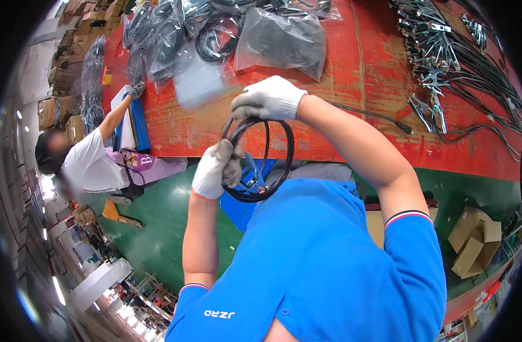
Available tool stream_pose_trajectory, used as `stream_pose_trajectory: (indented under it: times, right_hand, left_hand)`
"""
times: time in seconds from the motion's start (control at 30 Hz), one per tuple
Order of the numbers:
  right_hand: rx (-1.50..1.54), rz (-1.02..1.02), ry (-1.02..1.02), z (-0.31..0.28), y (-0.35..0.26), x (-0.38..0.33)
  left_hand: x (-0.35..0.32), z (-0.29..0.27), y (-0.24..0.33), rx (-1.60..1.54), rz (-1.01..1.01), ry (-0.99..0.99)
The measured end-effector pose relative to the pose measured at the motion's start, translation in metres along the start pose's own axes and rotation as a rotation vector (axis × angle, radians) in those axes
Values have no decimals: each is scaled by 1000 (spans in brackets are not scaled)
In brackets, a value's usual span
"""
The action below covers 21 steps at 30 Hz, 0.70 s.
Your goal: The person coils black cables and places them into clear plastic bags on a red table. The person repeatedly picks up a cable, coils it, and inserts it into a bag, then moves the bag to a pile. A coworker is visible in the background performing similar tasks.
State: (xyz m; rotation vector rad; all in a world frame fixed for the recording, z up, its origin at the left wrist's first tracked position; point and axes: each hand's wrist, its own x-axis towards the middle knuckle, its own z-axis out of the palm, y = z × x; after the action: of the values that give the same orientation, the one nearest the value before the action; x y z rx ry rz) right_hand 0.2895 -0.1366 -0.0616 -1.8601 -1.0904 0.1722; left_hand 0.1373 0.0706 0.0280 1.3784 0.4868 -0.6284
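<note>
A black cable [290,147], wound into several loops, hangs in front of my body just off the table edge. My left hand [218,169], in a white knit glove, is closed round the left side of the coil. At the top of the loops my right hand [266,99], gloved the same way, has its fingers curled over the cable. Something small and metallic shows inside the coil by my left fingers, too unclear to name. Behind my right wrist a cable end with a black plug [405,127] lies on the red table.
Clear bags of coiled cables [172,40] and a grey plastic bag [283,43] cover the far part of the worn red table [335,137]. Many cables with metal clamps [434,68] lie at right. Another person [90,159] reaches onto the table at left. An open cardboard box [471,242] stands behind me.
</note>
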Motion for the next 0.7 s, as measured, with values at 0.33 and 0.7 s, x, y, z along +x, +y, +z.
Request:
stream_pose_trajectory:
  times: [0.33, 0.7]
  right_hand:
    - [-269, 534, -146, -7, 93, -209]
    - [-391, -328, -552, 5, -69, -47]
  left_hand:
    - [-13, -144, 3, -788, 223, 121]
    - [20, -25, -18, -24, -35, 407]
